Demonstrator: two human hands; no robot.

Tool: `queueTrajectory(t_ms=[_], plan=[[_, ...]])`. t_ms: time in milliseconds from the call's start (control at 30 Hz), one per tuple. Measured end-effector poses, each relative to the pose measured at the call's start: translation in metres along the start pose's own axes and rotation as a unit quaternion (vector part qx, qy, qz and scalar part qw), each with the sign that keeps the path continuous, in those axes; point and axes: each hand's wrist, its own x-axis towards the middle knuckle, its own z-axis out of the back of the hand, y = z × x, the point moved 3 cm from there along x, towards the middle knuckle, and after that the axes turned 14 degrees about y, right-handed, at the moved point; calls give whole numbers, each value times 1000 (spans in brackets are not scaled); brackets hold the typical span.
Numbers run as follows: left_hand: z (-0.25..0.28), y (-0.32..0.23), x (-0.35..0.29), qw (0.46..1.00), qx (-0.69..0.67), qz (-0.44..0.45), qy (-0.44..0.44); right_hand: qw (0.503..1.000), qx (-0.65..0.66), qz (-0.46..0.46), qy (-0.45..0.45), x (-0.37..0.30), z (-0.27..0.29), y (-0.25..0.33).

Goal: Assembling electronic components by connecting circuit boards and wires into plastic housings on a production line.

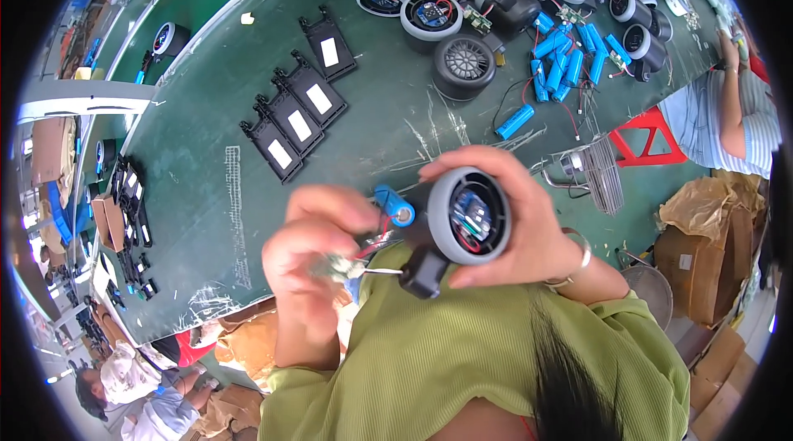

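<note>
My right hand is wrapped around a black round fan-like housing with a grey ring. Inside the ring show a blue component and red wire. A short black stub sticks out below it. My left hand is closed, with a blue cylindrical battery at its fingertips, close against the housing. A small circuit board, blurred, lies by the same fingers. Red wires run near the battery, and a white lead goes from the board toward the stub.
Black flat panels with white labels lie in a row on the green table. Several black housings and loose blue batteries crowd the back right. A metal fan and red stool stand right, near another person.
</note>
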Motion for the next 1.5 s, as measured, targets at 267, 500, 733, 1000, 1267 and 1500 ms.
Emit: queueTrajectory(t_ms=[267,500,733,1000,1267,1500], plan=[[-17,11,-12,949,258,167,75,936,-264,228,51,15,15,58],[-4,-25,-43,922,309,203,115,908,-322,266,23,26,6,75],[113,-24,-25,878,252,286,-290,903,-390,168,70,153,3,56],[132,9,-1,758,494,401,-145,882,-426,156,126,200,13,30],[155,-14,9,744,538,350,-184,906,-383,67,170,268,33,29],[333,0,152,397,822,407,-38,885,-457,-80,51,408,99,-47]])
